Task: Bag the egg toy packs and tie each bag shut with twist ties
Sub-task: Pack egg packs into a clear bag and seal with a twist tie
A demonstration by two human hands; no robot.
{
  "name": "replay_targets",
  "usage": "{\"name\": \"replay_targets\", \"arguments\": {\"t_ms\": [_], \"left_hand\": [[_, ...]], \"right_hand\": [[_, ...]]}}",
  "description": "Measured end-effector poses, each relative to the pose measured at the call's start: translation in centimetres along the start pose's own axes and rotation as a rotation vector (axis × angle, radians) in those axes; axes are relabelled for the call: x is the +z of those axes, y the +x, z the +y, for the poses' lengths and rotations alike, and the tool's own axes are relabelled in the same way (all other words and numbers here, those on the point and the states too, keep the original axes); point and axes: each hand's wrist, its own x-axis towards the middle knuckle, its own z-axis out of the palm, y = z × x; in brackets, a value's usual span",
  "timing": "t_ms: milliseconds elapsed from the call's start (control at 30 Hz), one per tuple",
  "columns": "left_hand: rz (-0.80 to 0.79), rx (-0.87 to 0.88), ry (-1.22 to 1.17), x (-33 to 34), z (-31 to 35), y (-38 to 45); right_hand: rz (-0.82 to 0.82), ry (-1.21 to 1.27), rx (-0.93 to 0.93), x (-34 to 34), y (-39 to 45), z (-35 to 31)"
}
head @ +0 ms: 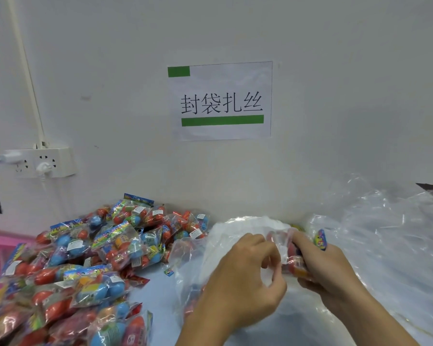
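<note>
Egg toy pack (pixel 295 260), red and orange through its wrapper, sits in the right hand (pixel 328 265), whose fingers curl round it from the far side while it is half inside the mouth of a clear plastic bag (pixel 210 245). The left hand (pixel 245 268) is just beside it, thumb and forefinger pinching the thin film at the bag's opening, the other fingers loosely curled under. Both wrists come in from the lower edge, forearms angled toward each other so the hands nearly meet over the bench (pixel 158 290).

Risks, as I judge them: the film is slippery and crumpled, so the pinch could slide off and let the mouth collapse before the pack is fully in. The pack's printed header card (pixel 321 239), sticking up behind the right fingers, could catch on the bag's edge and tear it or stall the push. With more loose plastic film (pixel 385 233) heaped to the right, the wrong layer could easily be grabbed. I cannot see any twist ties here, so tying may mean letting go of the bag to search, and the contents could spill.

Further left, a big heap of egg toy packs (pixel 85 258) in blue, red and orange covers the bench, close enough to be knocked by an elbow. A pink basket (pixel 0 243) shows at the far left, and a printed sign (pixel 220 101) and a power socket (pixel 45 162) are on the wall behind.
</note>
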Motion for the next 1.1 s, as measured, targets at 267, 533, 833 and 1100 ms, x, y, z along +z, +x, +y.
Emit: {"name": "replay_targets", "arguments": {"t_ms": [267,533,833,1100], "left_hand": [[0.107,-0.046,-0.057,-0.2,0.0,0.3],[0.088,-0.24,0.001,0.0,-0.3,0.4],[0.296,-0.255,-0.017,-0.2,-1.1,0.6],[0.081,-0.011,0.044,1.1,0.7,0.6]], "right_hand": [[-0.209,-0.05,0.005,2.5,-1.2,1.0],[-0.225,-0.064,0.052,2.9,-1.6,1.0],[-0.367,-0.046,0.04,3.2,-2.2,0.6],[-0.372,-0.387,-0.084,3.7,-2.3,1.6]]}}
